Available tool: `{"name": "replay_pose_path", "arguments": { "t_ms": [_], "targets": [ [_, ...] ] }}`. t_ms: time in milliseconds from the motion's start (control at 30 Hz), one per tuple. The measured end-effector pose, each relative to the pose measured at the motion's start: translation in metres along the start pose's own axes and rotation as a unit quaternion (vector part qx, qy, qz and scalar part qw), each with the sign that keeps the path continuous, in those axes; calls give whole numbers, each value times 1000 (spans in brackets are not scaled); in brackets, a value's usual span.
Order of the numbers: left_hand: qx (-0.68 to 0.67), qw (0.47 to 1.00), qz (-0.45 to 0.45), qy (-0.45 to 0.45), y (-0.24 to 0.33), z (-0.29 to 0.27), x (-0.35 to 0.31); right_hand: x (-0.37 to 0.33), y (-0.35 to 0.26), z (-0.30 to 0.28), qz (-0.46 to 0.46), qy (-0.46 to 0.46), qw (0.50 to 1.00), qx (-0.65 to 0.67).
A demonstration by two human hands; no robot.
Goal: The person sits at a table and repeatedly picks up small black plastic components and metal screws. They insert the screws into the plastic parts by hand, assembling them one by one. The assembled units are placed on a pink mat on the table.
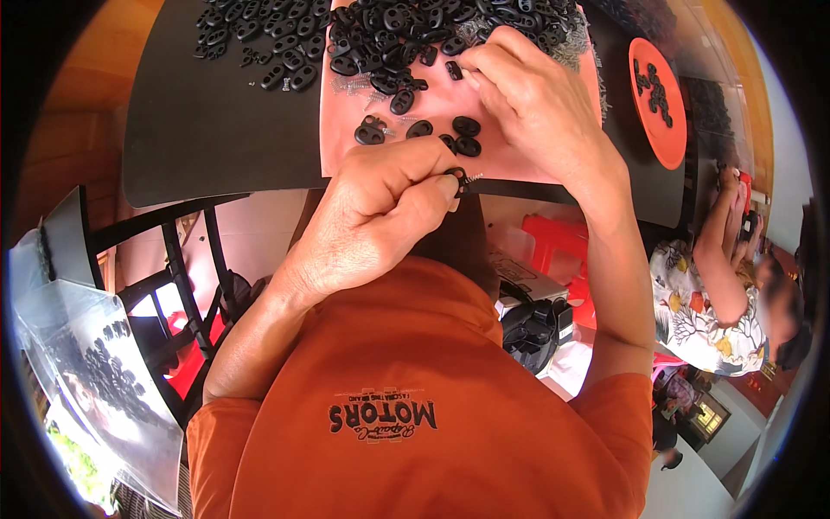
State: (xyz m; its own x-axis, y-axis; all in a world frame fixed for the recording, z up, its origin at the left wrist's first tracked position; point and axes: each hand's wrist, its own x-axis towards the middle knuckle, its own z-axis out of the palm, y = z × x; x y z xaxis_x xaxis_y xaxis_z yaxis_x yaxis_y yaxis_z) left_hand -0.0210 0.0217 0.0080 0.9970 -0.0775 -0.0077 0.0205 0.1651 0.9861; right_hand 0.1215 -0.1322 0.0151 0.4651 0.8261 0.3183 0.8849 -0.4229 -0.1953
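My left hand [380, 203] pinches a black oval cord lock [459, 180] between thumb and finger, just beyond the table's near edge. A thin metal spring [475, 178] sticks out of its right side. Over the pink sheet, the fingers of my right hand [532, 108] are drawn together at a small black plunger piece [454, 71]; part of the grip is hidden. Several loose cord locks [467, 126] lie on the sheet between my hands. At the sheet's far side is a heap of black cord lock parts [393, 39], with loose springs [350, 84] beside it.
The pink sheet [346, 138] covers the middle of a black table [199, 130]. More black parts [294, 39] lie at the far left. An orange plate [672, 143] with black pieces stands right. Another person [722, 294] sits at right, near a red stool [553, 246].
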Motion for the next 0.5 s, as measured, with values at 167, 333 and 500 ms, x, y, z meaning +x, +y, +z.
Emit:
{"name": "replay_pose_path", "arguments": {
  "t_ms": [167, 333, 500],
  "targets": [
    [12, 1000, 16, -3, -1, 0, 1, -3, 1, -10, 12, -10, 998, -63],
    [10, 1000, -4, -6, 1, -1, 0, -9, 0, -14, 26, -13, 998, -61],
    [12, 1000, 10, -12, -1, -1, 0, -15, -12, -19, 42, -16, 997, 67]
  ]
}}
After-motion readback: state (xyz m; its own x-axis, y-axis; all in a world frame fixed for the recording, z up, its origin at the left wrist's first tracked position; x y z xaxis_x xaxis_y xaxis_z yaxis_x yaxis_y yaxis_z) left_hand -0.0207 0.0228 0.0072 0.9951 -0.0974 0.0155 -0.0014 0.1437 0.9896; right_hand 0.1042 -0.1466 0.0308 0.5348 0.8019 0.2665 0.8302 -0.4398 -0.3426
